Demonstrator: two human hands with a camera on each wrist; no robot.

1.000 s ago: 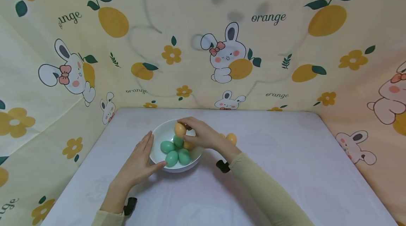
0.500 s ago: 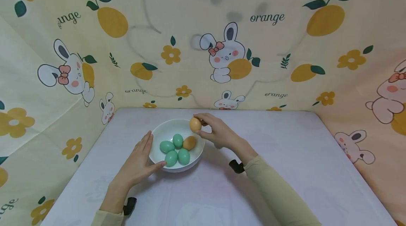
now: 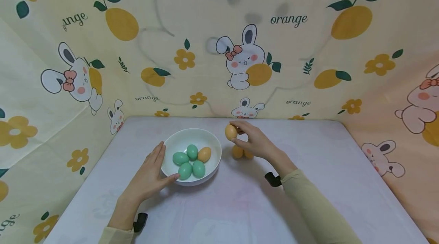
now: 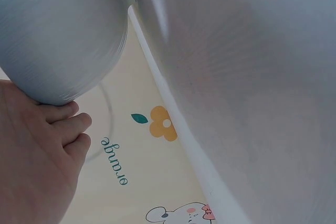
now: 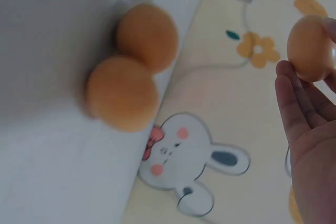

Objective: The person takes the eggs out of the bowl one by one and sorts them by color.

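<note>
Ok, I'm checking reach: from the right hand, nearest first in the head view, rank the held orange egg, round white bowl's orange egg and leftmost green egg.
1. Held orange egg: pinched by right hand.
2. Orange egg in round white bowl: right side.
3. Leftmost green egg: bowl's left side.

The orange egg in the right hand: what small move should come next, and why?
Probably lower the orange egg to the table beside the two orange eggs there: the right hand holds it in the air, outside the bowl, and that pair lies close by.

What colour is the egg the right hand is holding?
The egg is orange; it shows best in the right wrist view.
</note>
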